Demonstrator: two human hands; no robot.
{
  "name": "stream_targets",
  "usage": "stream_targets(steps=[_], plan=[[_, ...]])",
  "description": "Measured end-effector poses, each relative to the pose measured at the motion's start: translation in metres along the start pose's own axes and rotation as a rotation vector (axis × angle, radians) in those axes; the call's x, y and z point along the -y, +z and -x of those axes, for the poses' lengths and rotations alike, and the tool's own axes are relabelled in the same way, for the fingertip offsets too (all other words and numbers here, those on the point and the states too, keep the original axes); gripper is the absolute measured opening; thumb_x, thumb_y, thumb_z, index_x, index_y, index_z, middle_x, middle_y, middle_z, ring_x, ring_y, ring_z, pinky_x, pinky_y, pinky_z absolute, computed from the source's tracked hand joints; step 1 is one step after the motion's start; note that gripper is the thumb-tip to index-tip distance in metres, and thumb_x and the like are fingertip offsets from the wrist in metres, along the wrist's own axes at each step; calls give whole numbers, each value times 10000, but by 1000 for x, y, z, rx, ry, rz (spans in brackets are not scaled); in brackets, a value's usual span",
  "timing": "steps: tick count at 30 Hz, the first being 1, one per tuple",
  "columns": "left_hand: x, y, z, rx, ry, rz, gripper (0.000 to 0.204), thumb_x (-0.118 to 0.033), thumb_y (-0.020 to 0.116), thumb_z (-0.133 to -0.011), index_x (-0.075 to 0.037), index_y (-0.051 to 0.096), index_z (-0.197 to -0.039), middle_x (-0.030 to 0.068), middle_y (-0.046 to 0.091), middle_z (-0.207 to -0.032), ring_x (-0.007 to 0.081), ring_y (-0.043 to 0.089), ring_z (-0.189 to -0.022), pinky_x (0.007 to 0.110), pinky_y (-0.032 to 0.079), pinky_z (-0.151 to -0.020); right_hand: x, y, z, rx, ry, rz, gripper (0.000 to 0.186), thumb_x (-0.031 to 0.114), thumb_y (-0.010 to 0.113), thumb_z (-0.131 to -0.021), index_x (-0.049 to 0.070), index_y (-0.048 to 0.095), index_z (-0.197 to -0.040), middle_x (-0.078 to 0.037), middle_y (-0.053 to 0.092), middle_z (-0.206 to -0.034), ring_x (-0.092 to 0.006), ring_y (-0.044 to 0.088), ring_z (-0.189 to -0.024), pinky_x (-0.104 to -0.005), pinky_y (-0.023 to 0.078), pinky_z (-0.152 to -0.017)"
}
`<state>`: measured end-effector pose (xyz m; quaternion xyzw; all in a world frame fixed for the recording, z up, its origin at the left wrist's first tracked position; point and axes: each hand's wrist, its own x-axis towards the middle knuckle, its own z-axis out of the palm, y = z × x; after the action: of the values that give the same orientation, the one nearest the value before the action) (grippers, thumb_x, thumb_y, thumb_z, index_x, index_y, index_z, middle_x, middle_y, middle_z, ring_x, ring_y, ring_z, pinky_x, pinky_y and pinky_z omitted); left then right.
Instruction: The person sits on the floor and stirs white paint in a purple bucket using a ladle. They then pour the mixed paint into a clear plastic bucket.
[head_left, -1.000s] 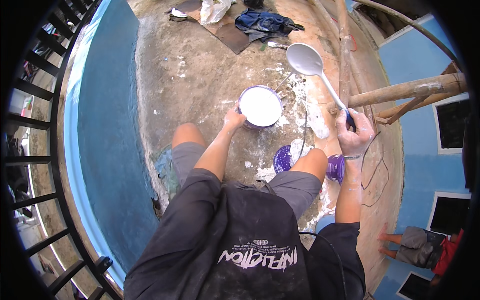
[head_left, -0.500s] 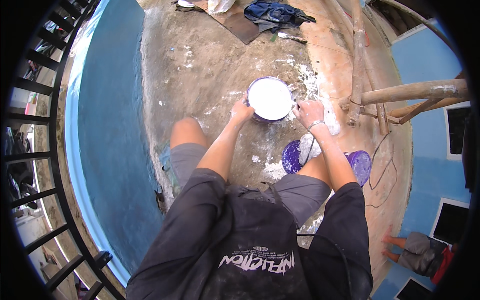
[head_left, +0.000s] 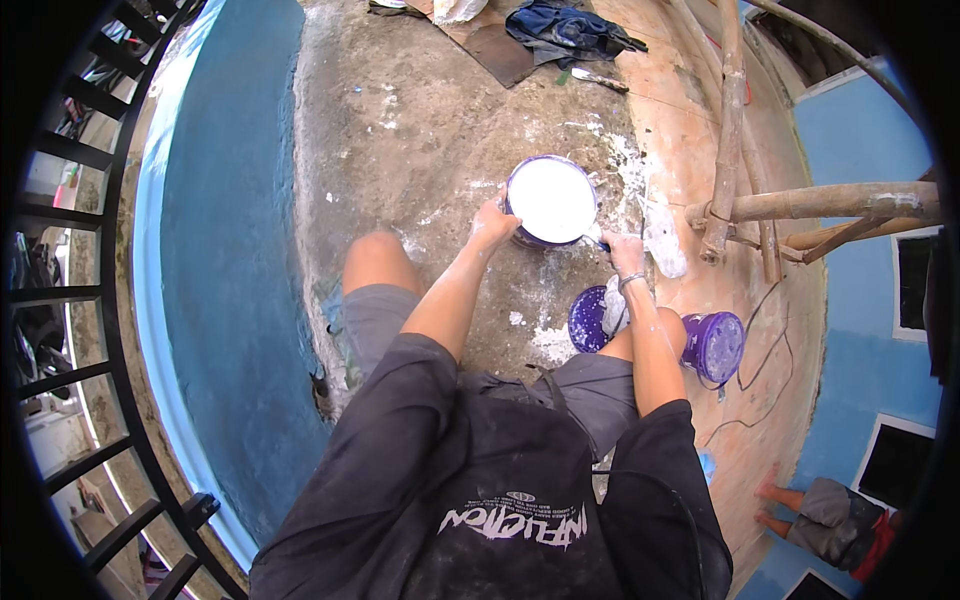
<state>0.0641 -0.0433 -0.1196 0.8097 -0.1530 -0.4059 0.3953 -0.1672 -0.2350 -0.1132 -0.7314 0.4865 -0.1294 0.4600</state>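
A purple bucket (head_left: pixel 545 242) full of thick white paint or paste (head_left: pixel 552 200) stands on the floor in front of me. My left hand (head_left: pixel 493 224) grips its near left rim, with the thumb over the edge. At the near right of the rim, my right hand (head_left: pixel 626 255) is closed round a small white-smeared tool (head_left: pixel 597 236). The tool's pale end meets the bucket's edge; its exact kind is too small to tell. Both hands have white smears on them.
Beside my right knee lie a white-spotted purple lid (head_left: pixel 588 320), a whitish bag (head_left: pixel 615 308) and another purple bucket (head_left: pixel 720 347). Wooden poles (head_left: pixel 800 202) stand at right. A low blue wall (head_left: pixel 230 240) runs along the left. A person (head_left: pixel 835 515) is at lower right.
My right hand has moved down and toward me, drawing the tool to the bucket's near right edge. The left hand keeps its hold on the rim. The whole view has shifted slightly.
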Motion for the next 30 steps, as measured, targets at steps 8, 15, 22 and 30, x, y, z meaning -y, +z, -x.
stream_targets(steps=[8, 15, 22, 30], plan=[[0, 0, 0, 3, -12, -5, 889, -166, 760, -771, -270, 419, -1586, 197, 671, -1350, 357, 656, -1231, 401, 514, -1057, 90, -53, 56, -311, -369, 408, 262, 267, 721, -836, 31, 752, -727, -95, 679, -623, -194, 635, -553, -373, 463, -548], [5, 2, -2, -9, 53, 14, 857, -164, 683, -771, -237, 425, -1584, 213, 686, -1311, 366, 664, -1210, 405, 518, -1050, 157, -77, 102, -292, -982, 878, 137, 207, 795, -743, 97, 740, -803, -96, 701, -748, -294, 678, -681, -393, 517, -670], [8, 6, 0, -22, 14, 69, 836, -166, 653, -789, -294, 423, -1583, 199, 657, -1362, 361, 630, -1264, 443, 486, -1091, 162, -40, 61, -31, -597, 1124, 218, 316, 717, -829, 103, 751, -800, -158, 702, -717, -335, 709, -714, -449, 553, -667], [8, 0, 1, 63, -72, -26, 859, -276, 735, -857, -418, 331, -1601, 90, 562, -1514, 349, 524, -1396, 631, 341, -1185, 174, 41, -19, 116, -429, 1108, 379, 423, 671, -788, 120, 817, -964, -205, 749, -855, -368, 736, -846, -462, 581, -809]])
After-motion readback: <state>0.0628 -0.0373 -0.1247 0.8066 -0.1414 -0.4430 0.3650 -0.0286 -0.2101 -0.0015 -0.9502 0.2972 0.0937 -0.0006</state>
